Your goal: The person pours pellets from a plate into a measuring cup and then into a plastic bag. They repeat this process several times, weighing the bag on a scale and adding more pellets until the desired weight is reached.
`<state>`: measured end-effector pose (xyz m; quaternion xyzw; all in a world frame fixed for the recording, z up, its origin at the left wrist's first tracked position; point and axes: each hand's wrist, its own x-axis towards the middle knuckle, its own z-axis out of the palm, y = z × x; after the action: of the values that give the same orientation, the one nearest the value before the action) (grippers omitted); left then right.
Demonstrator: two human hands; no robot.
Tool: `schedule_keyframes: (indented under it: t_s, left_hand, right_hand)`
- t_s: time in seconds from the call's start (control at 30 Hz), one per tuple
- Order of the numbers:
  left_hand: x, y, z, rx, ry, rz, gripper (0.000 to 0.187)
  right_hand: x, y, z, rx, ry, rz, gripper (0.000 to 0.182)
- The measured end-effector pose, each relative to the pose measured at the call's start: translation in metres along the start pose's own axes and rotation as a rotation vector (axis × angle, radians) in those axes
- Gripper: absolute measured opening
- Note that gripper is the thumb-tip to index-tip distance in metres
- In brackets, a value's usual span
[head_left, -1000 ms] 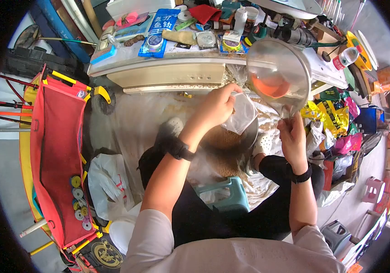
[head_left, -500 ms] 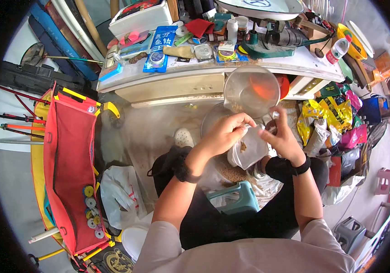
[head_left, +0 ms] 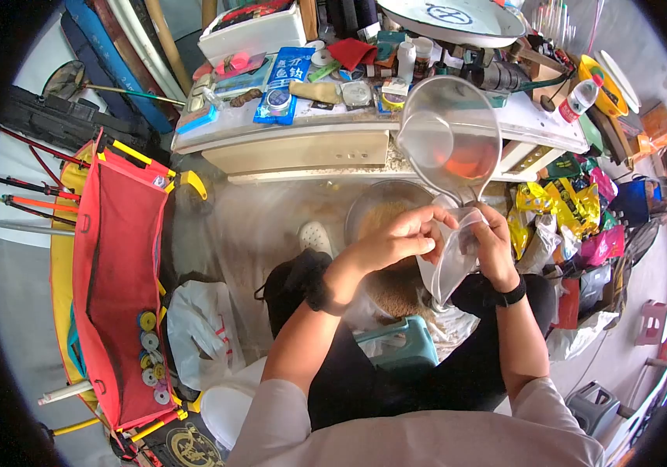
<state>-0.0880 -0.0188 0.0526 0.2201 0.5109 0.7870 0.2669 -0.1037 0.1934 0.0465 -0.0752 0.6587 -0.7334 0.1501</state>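
My right hand (head_left: 492, 247) grips the upper right edge of a clear plastic bag (head_left: 452, 268) and the handle of a transparent jug (head_left: 454, 128), whose round mouth faces up. My left hand (head_left: 400, 237) is at the bag's left side, fingers bent round its upper edge, with the index fingertip near the opening. The bag hangs narrow between the hands; its contents cannot be made out. Below and behind my left hand lie a wide clear basin (head_left: 355, 215) with tan material and a container of brown pellets (head_left: 397, 294).
A teal stool (head_left: 419, 346) stands between my legs. Ahead is a cluttered bench (head_left: 224, 128) with a white enamel basin (head_left: 497, 33). A red fabric trough (head_left: 127, 272) and white plastic bag (head_left: 201, 323) are left. Yellow packets (head_left: 563, 198) lie right.
The jug has moved up and to the right, and my right hand is now at its handle. The bag has shifted right and looks narrower. More of the basin and pellets shows.
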Motion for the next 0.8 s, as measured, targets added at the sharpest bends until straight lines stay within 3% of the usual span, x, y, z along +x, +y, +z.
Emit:
schedule_keyframes:
  t_s: [0.1, 0.17, 0.23, 0.3, 0.37, 0.4, 0.43, 0.5, 0.57, 0.77, 0.8]
  left_hand:
    - [0.001, -0.01, -0.008, -0.053, -0.021, -0.06, 0.034]
    - [0.003, -0.019, -0.013, -0.001, 0.142, -0.06, 0.035]
    - [0.004, -0.02, -0.007, -0.014, 0.231, -0.059, 0.037]
    - [0.009, -0.026, -0.001, 0.02, 0.286, 0.109, 0.043]
    - [0.016, -0.045, 0.001, -0.111, 0.263, 0.038, 0.045]
    - [0.021, -0.047, 0.006, -0.152, 0.315, 0.065, 0.043]
    - [0.024, -0.047, 0.01, -0.194, 0.368, 0.094, 0.042]
    - [0.027, -0.052, 0.012, -0.317, 0.453, 0.053, 0.034]
    - [0.034, -0.068, 0.001, -0.348, 0.5, 0.141, 0.025]
    - [0.035, -0.036, -0.022, -0.439, 0.73, 0.056, 0.018]
    - [0.034, -0.038, -0.029, -0.463, 0.726, 0.087, 0.017]
  right_hand:
    - [-0.004, -0.003, -0.001, 0.098, -0.045, -0.067, 0.018]
    - [-0.006, -0.007, -0.002, 0.097, -0.105, -0.075, 0.02]
    - [-0.01, -0.014, 0.004, -0.022, -0.179, -0.007, 0.019]
    - [-0.009, 0.002, 0.005, -0.089, -0.217, -0.032, 0.019]
    - [-0.01, 0.01, 0.014, -0.194, -0.212, -0.081, 0.016]
    - [-0.012, 0.01, 0.014, -0.115, -0.228, 0.144, 0.013]
    - [-0.011, 0.011, 0.016, -0.117, -0.228, 0.145, 0.013]
    - [-0.004, 0.013, 0.021, -0.313, -0.292, -0.2, 0.012]
    - [-0.002, 0.008, 0.021, -0.411, -0.378, -0.156, 0.014]
    - [-0.009, 0.018, 0.015, -0.562, -0.357, -0.2, 0.011]
    - [-0.01, 0.009, 0.013, -0.562, -0.38, -0.021, 0.012]
